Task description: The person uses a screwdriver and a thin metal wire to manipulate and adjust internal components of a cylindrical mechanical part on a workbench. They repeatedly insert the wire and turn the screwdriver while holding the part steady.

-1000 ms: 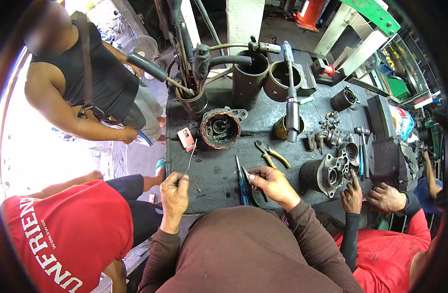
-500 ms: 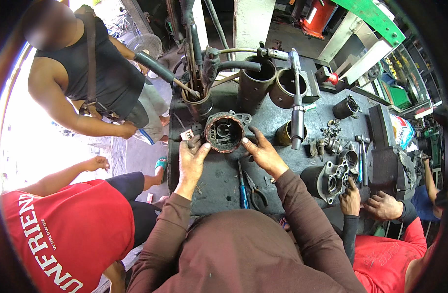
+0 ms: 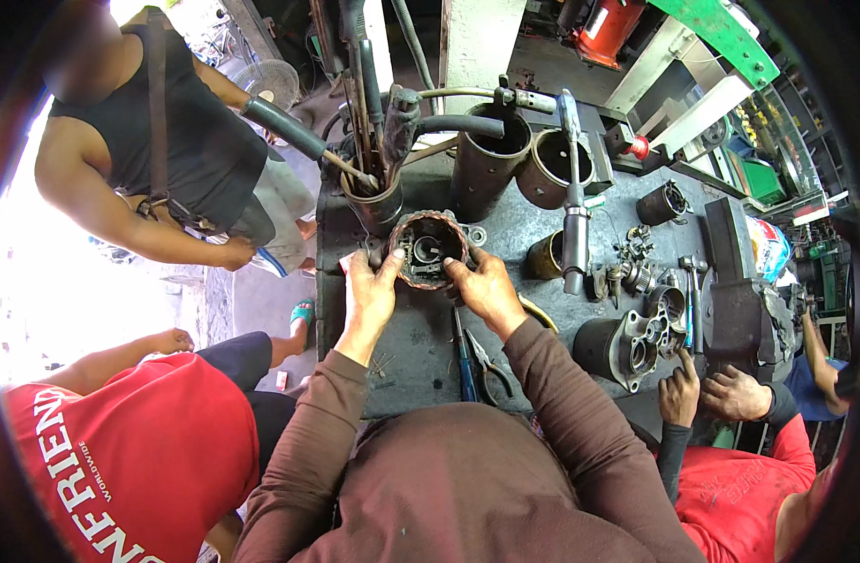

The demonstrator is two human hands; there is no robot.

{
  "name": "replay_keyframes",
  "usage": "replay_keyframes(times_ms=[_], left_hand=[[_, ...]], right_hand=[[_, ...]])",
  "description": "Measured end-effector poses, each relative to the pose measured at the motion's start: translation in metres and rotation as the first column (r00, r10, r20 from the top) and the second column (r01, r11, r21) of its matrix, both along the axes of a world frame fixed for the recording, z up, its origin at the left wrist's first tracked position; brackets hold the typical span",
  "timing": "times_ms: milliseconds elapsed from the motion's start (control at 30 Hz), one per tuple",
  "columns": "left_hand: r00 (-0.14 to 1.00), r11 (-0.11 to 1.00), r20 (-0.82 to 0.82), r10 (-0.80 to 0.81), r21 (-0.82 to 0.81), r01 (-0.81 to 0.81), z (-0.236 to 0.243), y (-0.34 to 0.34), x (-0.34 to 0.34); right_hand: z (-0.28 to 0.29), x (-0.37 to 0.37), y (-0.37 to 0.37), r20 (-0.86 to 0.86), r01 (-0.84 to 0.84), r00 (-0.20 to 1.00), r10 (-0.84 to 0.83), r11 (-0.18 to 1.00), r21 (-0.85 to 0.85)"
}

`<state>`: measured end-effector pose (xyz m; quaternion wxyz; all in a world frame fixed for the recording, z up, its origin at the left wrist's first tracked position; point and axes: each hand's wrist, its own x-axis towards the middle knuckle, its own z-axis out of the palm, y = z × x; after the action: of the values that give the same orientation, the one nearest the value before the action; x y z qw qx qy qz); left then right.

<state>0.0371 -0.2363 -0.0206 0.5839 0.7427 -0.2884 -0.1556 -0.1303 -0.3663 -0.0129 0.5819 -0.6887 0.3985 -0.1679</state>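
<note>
Between my hands, above the dark workbench (image 3: 420,375), is a round alternator housing (image 3: 430,218) with copper windings around its rim. Its open end is tilted toward me, showing dark parts inside. My left hand (image 3: 372,293) grips the left side, thumb along the rim. My right hand (image 3: 486,289) grips the right side, its thumb over the near rim. The fingers behind the housing are partly hidden. Just below lie a blue-handled screwdriver (image 3: 466,366) and dark-handled pliers (image 3: 494,377). A curved yellow thing (image 3: 540,312) shows beside my right wrist.
Behind the housing stand a tin of long tools (image 3: 372,206) and metal cylinders (image 3: 491,159), with a ratchet handle (image 3: 575,235) jutting forward. On the right are a grey gear casing (image 3: 617,352), a hammer (image 3: 692,291) and a co-worker's hands (image 3: 730,392). Two people (image 3: 167,441) are at left.
The housing has tipped toward me. My right hand has closed in on its right side, the thumb coming over the rim. A curved yellow thing has come into sight by my right wrist.
</note>
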Motion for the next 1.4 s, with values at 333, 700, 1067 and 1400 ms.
replay_keyframes(times_ms=[333, 700, 1067, 1400], left_hand=[[0.98, 0.986, -0.18, 0.08, 0.156, -0.051, 0.012, -0.008, 0.003], [0.992, 0.995, -0.124, 0.04, 0.093, -0.029, 0.007, 0.003, 0.0], [0.938, 0.997, -0.348, 0.007, -0.067, -0.033, 0.003, 0.062, -0.003], [0.903, 0.876, 0.011, -0.429, 0.249, 0.413, 0.093, 0.14, -0.049]], right_hand=[[0.012, 0.009, -0.004, -0.078, 0.04, 0.996, -0.036, 0.998, 0.052], [0.0, -0.001, 0.009, 0.003, 0.031, 1.0, -0.031, 0.999, 0.012], [0.025, -0.061, 0.026, -0.038, -0.006, 0.999, 0.015, 0.976, 0.218], [0.069, -0.084, 0.069, 0.031, -0.367, 0.93, 0.367, 0.911, 0.187]])
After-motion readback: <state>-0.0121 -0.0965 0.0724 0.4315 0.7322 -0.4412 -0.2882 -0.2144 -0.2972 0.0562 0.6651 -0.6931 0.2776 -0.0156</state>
